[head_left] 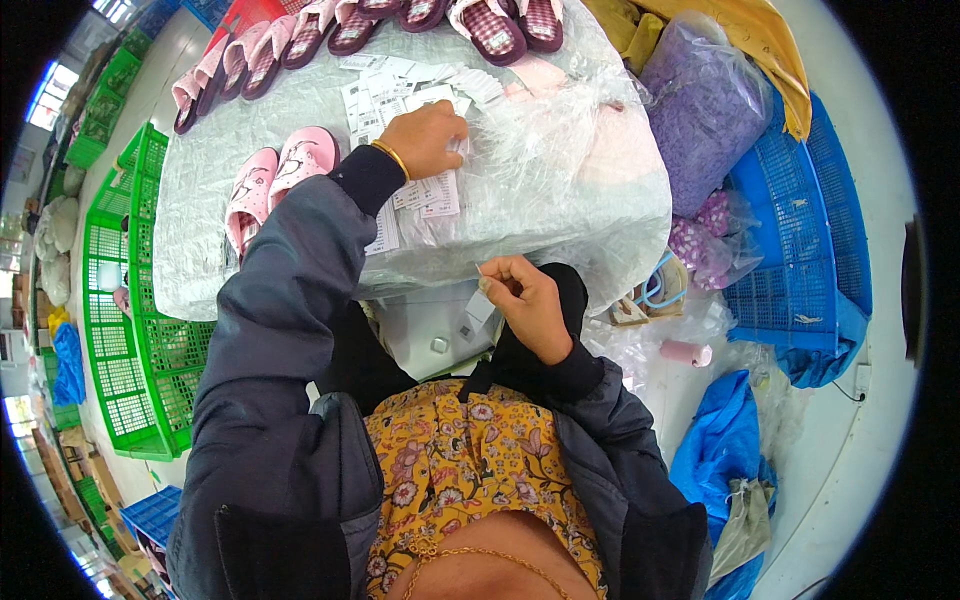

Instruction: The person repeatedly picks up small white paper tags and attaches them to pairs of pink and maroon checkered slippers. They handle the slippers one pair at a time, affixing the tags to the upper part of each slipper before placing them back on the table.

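- Right now the left hand reaches out over the tabletop, fingers curled down onto a loose pile of white paper tags; it presses on them, but whether it actually pinches one I cannot tell
- gold bangle on the left wrist, dark jacket sleeve running up to it
- right hand held close to the body, below the tabletop edge, thumb and fingers pinching a small white tag
- tabletop covered with clear plastic sheet, crinkled on the right side
- pair of pink slippers just left of the left forearm, near the tabletop edge
- row of maroon and pink checked slippers along the far edge, well apart from the hands
- more tags lie under and beside the left wrist
- green crates on the floor to the left
- blue crate to the right, bag of purple stuff beside it
- pink tape roll on the floor near the right hand
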`<state>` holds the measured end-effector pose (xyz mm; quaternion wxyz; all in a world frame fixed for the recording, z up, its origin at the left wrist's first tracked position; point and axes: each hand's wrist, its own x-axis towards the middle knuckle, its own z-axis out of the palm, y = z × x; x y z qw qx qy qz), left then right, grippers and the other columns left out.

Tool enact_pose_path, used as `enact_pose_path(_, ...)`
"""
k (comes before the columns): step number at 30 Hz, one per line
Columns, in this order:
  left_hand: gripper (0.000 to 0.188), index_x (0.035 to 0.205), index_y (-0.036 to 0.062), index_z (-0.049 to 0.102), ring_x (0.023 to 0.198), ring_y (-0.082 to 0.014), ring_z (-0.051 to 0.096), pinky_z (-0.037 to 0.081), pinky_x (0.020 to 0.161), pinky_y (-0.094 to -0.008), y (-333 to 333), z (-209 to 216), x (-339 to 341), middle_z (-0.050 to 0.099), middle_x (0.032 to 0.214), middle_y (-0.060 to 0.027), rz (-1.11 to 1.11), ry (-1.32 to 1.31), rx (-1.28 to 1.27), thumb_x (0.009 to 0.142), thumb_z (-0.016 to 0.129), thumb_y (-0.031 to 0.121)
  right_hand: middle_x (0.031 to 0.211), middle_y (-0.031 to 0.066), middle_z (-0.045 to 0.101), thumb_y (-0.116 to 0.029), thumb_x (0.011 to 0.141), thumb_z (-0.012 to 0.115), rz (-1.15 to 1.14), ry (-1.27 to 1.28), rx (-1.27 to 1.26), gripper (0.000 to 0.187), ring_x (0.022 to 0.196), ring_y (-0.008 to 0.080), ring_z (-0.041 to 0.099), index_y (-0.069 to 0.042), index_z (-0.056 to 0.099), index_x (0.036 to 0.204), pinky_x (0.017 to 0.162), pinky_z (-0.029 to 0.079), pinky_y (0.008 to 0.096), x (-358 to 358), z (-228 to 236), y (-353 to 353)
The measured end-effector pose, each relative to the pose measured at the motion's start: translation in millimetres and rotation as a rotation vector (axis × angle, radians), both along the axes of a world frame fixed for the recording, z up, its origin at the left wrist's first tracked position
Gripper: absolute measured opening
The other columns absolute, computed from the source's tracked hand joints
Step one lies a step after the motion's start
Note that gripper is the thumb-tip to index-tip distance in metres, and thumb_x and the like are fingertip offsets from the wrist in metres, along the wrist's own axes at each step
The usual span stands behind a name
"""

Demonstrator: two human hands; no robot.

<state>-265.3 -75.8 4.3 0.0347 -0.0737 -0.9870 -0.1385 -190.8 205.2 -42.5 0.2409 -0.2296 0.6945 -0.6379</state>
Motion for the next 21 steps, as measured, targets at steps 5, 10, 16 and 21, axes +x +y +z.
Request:
enact_pose_path(5,0.031,0.087,0.008,0.062,0.096,-0.0296,0.057,0.048,0.08,-0.038,-10.8,-1.7,-14.4,0.057,0.097,-0.009,-0.152,0.116,0.021,0.069,0.077,0.029,0.083,0.0022,0.067,-0.006,0.09,0.068,-0.02,0.011,0.001,0.016,0.075,0.0053,0.059,0.001,0.066,0.104,0.069,0.05,0.0229,-0.6,-2.6,1.1)
enact_pose_path(10,0.029,0.08,0.0054,0.063,0.083,-0.0233,0.058,0.046,0.072,-0.0338,-20.9,6.5,-37.1,0.059,0.084,-0.0059,-0.16,-0.125,0.151,0.065,0.08,0.024,0.084,0.0021,0.067,-0.006,0.09,0.068,-0.023,-0.009,-0.02,0.016,0.075,0.0052,0.058,0.001,0.066,0.104,0.069,0.049,0.0225,-0.6,-3.1,4.8)
enact_pose_path(16,0.02,0.086,0.0049,0.063,0.07,-0.0142,0.054,0.044,0.065,-0.0302,-20.0,19.9,-50.9,0.059,0.074,-0.0034,-0.16,-0.32,0.284,0.076,0.075,0.017,0.085,0.0026,0.067,-0.007,0.09,0.068,-0.052,0.0,-0.023,0.018,0.075,0.0057,0.058,0.001,0.066,0.106,0.068,0.049,0.0232,1.3,-2.0,7.6)
enact_pose_path(21,0.021,0.1,0.0064,0.062,0.067,-0.0164,0.058,0.047,0.064,-0.0311,0.6,40.4,-43.8,0.063,0.074,-0.0035,-0.132,-0.102,0.233,0.083,0.069,0.016,0.086,0.0028,0.067,-0.007,0.09,0.068,-0.06,0.021,-0.001,0.02,0.075,0.0061,0.058,0.001,0.065,0.108,0.069,0.049,0.0237,1.0,-1.0,7.7)
